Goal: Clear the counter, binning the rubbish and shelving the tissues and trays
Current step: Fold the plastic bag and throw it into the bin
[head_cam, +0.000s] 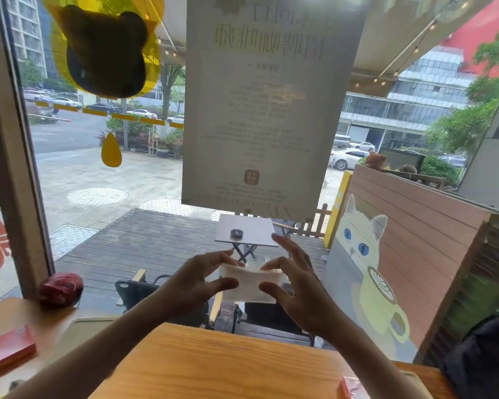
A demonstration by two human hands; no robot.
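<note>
A white folded tissue (249, 283) is held up in front of the window, above the far edge of the wooden counter (213, 367). My left hand (198, 279) pinches its left side with thumb and fingers. On its right side my right hand (296, 286) grips it, the fingers spread. A red tissue pack (9, 348) lies on the counter at the left. Beside it, a beige tray (78, 332) shows partly under my left forearm. Another red pack (352, 388) peeks in at the bottom right.
A crumpled red object (61, 287) sits on the counter's far left corner by the window frame. A paper poster (260, 110) hangs on the glass ahead. A painted cat panel (386, 269) stands to the right, and a dark bag (484, 361) fills the lower right.
</note>
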